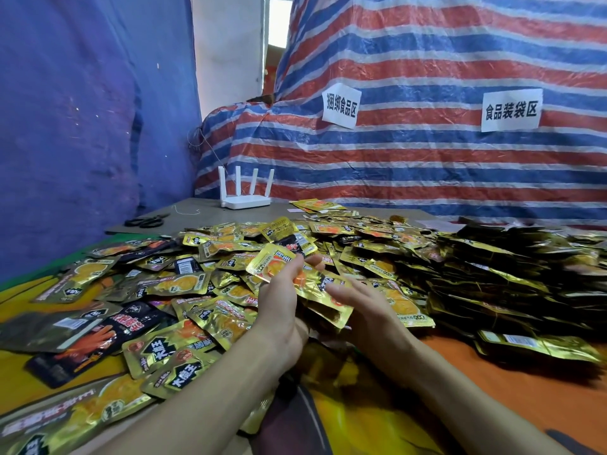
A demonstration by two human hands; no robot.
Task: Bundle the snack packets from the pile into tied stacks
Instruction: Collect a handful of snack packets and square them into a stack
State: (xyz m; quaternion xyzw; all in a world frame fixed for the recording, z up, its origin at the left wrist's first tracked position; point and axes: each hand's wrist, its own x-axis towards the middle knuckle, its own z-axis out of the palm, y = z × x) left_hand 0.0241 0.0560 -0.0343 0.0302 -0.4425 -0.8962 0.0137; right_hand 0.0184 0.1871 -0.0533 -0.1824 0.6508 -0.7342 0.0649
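Observation:
A big loose pile of gold and black snack packets [203, 284] covers the table in front of me. My left hand [282, 300] grips a small stack of gold packets [315, 290] just above the pile, with its fingers over the top packet's face. My right hand [364, 307] lies flat against the stack's right side, fingers straight. At the right is a heap of darker gold packets in tied bundles [512, 280].
A white router [244, 192] with several antennas stands at the table's far edge, with black scissors [147, 221] and a bit of white string [187, 211] to its left. A blue sheet hangs at left, a striped tarp with two paper signs behind.

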